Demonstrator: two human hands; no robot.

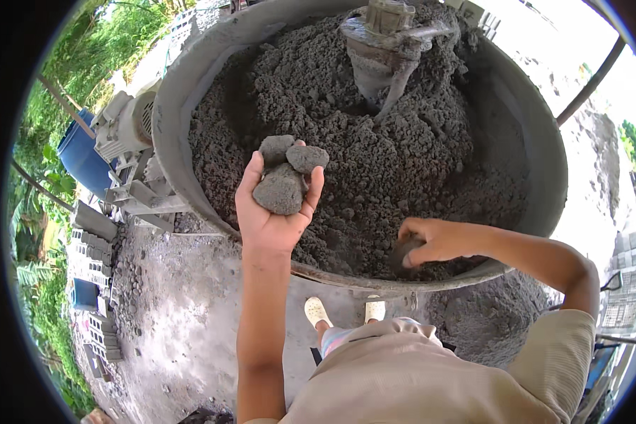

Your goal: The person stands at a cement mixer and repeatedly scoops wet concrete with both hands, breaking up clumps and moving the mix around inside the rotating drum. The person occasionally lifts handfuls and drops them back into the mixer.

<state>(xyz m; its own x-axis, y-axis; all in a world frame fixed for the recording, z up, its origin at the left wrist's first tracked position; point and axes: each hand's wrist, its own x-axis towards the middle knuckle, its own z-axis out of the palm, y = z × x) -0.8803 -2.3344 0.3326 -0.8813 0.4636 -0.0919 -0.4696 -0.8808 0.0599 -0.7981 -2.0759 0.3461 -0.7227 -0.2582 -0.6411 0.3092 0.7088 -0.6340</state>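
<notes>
Three grey lumps rest in my left hand, which is turned palm up with the fingers curled round them. They look like stones or hardened clods coated in mix. My left hand is raised over the near left rim of a big round mixer pan. Down in the pan, close to its near rim, my right hand is curled round another dark grey lump. Crumbly grey mortar mix fills much of the pan, heaped higher toward the back.
A mixing shaft stands in the pan, crusted with mix. Left of the pan are a motor and a blue barrel. Concrete blocks are stacked at the far left. A grey sand pile lies below the near right rim.
</notes>
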